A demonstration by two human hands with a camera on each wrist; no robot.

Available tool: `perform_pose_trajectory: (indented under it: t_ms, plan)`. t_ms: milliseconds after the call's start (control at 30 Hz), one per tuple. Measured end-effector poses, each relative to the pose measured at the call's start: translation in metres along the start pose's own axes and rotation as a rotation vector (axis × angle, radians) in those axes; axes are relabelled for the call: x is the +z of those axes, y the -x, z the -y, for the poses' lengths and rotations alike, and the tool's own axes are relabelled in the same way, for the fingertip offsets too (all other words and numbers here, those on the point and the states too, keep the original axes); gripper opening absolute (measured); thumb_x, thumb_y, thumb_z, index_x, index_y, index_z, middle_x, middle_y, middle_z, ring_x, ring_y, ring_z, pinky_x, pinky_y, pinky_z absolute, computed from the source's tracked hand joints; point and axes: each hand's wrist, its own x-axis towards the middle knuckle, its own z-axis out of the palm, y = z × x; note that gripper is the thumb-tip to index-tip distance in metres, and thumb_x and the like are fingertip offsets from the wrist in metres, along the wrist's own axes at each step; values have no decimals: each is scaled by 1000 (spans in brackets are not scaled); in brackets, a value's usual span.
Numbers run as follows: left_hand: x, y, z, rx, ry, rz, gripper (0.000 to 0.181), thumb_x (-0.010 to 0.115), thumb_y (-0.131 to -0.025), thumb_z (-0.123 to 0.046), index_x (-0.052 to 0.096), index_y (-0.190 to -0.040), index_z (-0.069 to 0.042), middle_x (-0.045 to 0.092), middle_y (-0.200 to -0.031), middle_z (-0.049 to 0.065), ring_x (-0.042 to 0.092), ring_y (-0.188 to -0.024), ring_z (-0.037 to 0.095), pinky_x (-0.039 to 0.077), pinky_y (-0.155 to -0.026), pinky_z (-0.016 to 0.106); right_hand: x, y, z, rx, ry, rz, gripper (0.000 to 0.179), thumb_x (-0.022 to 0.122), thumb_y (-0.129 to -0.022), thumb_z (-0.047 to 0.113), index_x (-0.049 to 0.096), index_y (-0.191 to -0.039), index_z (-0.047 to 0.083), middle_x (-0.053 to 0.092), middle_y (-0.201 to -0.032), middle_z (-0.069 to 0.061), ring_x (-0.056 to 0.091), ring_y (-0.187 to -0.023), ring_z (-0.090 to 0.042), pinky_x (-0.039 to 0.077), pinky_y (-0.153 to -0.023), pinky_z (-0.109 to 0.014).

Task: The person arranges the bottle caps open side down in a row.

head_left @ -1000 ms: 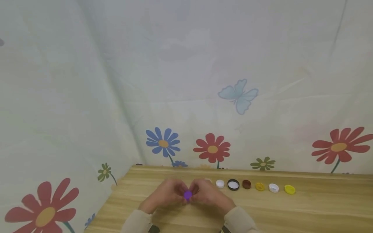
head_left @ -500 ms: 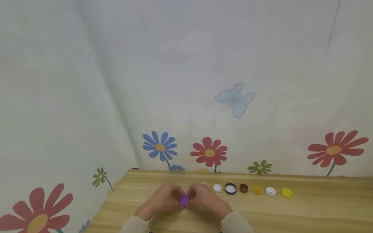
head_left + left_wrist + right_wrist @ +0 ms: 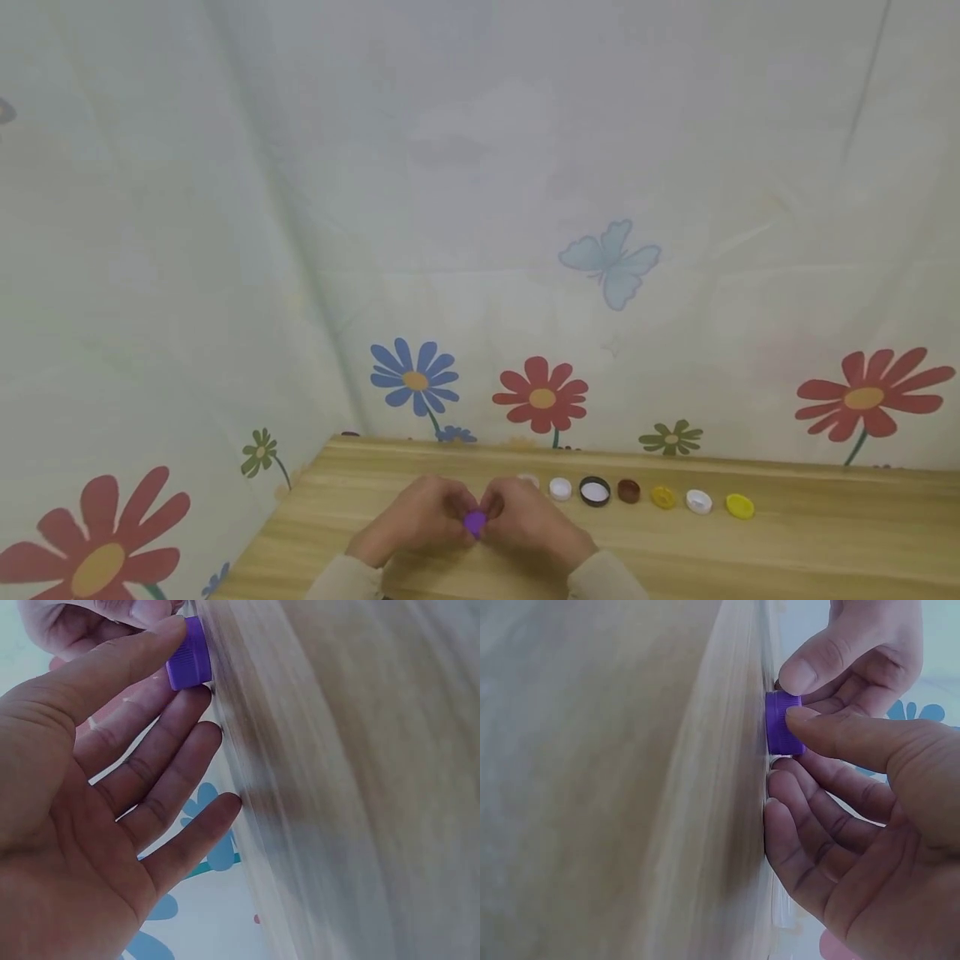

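A small purple bottle cap (image 3: 475, 523) with ridged sides is between my two hands, close over the wooden table. My left hand (image 3: 420, 518) pinches it from the left, thumb on the near side and index finger behind. From the other side my right hand (image 3: 531, 518) pinches the same cap; in the right wrist view its thumb lies on the ridged purple side (image 3: 777, 731). The other fingers of both hands spread loosely, their tips right at the tabletop. In the left wrist view, the left thumb partly covers the cap (image 3: 191, 664).
A row of caps lies behind and right of my hands: a white cap (image 3: 560, 489), a black-rimmed one (image 3: 595, 492), a brown one (image 3: 629, 491), an orange one (image 3: 663, 497), another white one (image 3: 698, 502) and a yellow one (image 3: 740, 506). A flowered cloth (image 3: 465, 317) hangs behind the table (image 3: 825, 533).
Both hands keep hold of the purple cap and have come slightly nearer with it. The head view has shifted a little; the row of caps lies as before.
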Motion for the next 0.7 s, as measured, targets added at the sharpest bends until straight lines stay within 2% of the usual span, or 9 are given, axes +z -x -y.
perform_pose_trajectory:
  t_ms: [200, 367, 500, 700]
  plan:
    - [-3, 0, 1, -3, 31, -8, 25, 93, -77, -8, 80, -98, -12, 76, -91, -5, 68, -83, 9, 57, -83, 32, -2, -4, 5, -18, 31, 0, 16, 81, -83, -1, 71, -93, 5, 70, -86, 0, 63, -81, -14, 57, -78, -34]
    - [-5, 2, 3, -35, 51, 17, 27, 94, -77, -12, 79, -100, -13, 77, -93, -5, 68, -85, 8, 57, -85, 32, -3, -5, 7, 17, 13, 26, 18, 82, -83, 0, 71, -96, 5, 70, -89, -1, 64, -83, -17, 58, -81, -38]
    - [-6, 2, 2, -39, 73, 37, 25, 92, -81, -14, 80, -103, -12, 77, -96, -3, 69, -88, 9, 57, -86, 32, -3, -3, 3, 18, 19, 32, 18, 86, -85, 7, 72, -97, 7, 71, -90, 1, 64, -84, -16, 58, -81, -36]
    - [-5, -10, -1, -28, 103, 11, 21, 85, -89, -14, 78, -107, -7, 77, -100, 2, 71, -96, 18, 58, -88, 38, -17, 0, -8, -67, 51, -10, 19, 85, -87, 9, 72, -100, 4, 71, -90, 0, 65, -84, -16, 55, -78, -34]
